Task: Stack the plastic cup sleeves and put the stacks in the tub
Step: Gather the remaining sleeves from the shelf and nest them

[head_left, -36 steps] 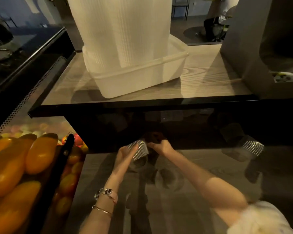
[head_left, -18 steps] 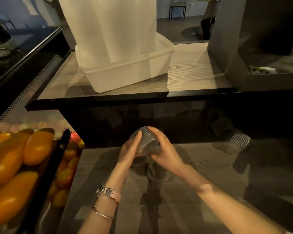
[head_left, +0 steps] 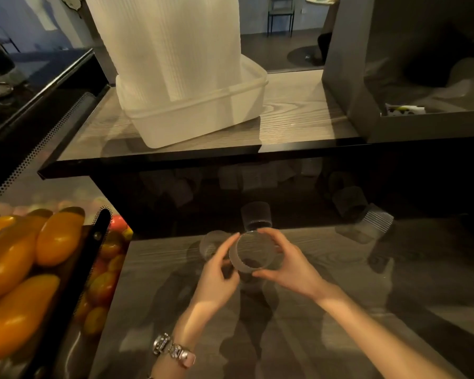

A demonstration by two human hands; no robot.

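Head view, change: the cup sleeve (head_left: 251, 253) now faces its open end up toward the camera, lower than before.
Grip: right hand (head_left: 288, 265) and left hand (head_left: 216, 277) both clamp the sleeve between them.

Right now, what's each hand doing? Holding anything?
Left hand: fingers touch the clear ribbed cup sleeve on its left side.
Right hand: grips the same sleeve, thumb below, fingers curled over the top.

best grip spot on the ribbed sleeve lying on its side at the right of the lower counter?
Take the ribbed sleeve across its ribbed wall, coming from above with fingers on opposite sides. It lies tipped over apart from the others, so the curved wall faces up and the open ends face sideways. Both hands are occupied with another cup sleeve.
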